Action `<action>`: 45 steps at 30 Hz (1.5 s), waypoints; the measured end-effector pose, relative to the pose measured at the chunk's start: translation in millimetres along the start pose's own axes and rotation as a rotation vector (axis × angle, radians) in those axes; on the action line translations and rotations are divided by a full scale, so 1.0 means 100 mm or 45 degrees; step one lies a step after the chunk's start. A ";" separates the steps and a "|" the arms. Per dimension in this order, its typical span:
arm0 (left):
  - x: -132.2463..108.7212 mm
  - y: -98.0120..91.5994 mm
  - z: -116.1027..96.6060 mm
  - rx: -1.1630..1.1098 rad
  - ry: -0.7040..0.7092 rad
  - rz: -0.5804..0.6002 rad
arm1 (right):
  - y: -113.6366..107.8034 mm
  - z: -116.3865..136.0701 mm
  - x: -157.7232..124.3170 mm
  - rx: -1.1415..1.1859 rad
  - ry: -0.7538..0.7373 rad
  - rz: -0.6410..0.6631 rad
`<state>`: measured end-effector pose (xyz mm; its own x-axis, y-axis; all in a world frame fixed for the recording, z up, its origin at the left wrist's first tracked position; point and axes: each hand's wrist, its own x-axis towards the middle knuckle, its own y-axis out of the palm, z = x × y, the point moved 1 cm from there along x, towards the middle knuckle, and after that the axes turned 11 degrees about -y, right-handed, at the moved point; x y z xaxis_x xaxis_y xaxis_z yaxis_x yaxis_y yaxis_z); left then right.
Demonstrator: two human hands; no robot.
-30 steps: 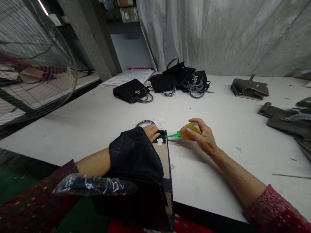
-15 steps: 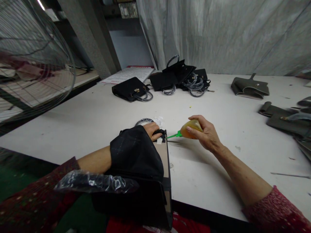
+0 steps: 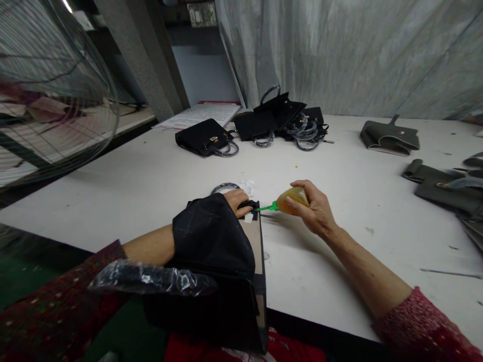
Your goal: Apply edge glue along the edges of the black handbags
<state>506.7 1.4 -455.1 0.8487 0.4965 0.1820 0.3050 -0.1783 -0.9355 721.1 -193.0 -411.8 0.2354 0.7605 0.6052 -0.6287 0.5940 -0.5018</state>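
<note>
A black handbag [image 3: 211, 241] lies over the table's front edge, its lining turned out and a beige panel [image 3: 255, 246] exposed along its right side. My left hand [image 3: 237, 200] is closed on the bag's far corner, pressing down a dark fold beside a small white patch [image 3: 248, 217]. Part of that hand is hidden by the lining. In my right hand [image 3: 311, 206] is a squeeze bottle [image 3: 290, 201] of amber liquid with a green nozzle. The nozzle's tip is at the bag's far right corner. Plastic film wraps the handle [image 3: 151, 279] near my left forearm.
Finished-looking black handbags [image 3: 281, 118] are heaped at the back of the white table [image 3: 332, 161], with another black bag [image 3: 204, 137] to their left. Grey-green bags [image 3: 390, 134] lie at the right. A thin rod [image 3: 451, 273] is near the right edge. A wire-caged fan [image 3: 56, 90] stands left.
My right hand has moved slightly left with the squeeze bottle, bringing the nozzle further over the bag's corner. My left hand keeps its hold there.
</note>
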 end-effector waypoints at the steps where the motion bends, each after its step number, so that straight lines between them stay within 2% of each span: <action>1: 0.00 0.00 0.00 0.004 0.005 0.004 | 0.01 0.00 0.00 -0.027 -0.033 0.008; 8: 0.01 0.01 0.01 0.036 -0.001 0.039 | 0.03 0.01 0.00 -0.110 -0.162 0.005; 12: 0.01 0.01 0.00 0.045 -0.015 0.053 | -0.01 0.03 0.01 -0.164 -0.173 0.033; 16: 0.01 0.00 0.00 0.049 -0.014 0.071 | -0.03 0.05 0.01 -0.127 -0.156 -0.019; 20: 0.02 0.00 0.00 0.053 -0.007 0.086 | -0.03 0.05 0.01 -0.123 -0.174 0.028; 25: 0.02 -0.01 0.01 0.049 0.006 0.096 | -0.07 0.04 0.01 -0.118 -0.038 -0.015; 32: 0.02 0.01 0.02 0.032 0.009 0.085 | -0.02 0.07 0.02 -0.038 0.005 0.067; 37: 0.04 0.04 0.06 0.032 0.019 0.093 | -0.06 0.09 0.01 0.020 0.073 0.033; 41: 0.04 0.05 0.06 0.036 0.033 0.095 | -0.10 0.10 0.03 0.104 0.133 0.148; 45: 0.04 0.03 0.04 0.044 0.038 0.085 | -0.10 0.07 0.03 0.154 0.195 0.056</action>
<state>509.2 5.8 -458.4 0.8793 0.4591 0.1270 0.2323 -0.1806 -0.9557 723.1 -198.7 -400.9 0.3099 0.8214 0.4787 -0.7231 0.5306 -0.4423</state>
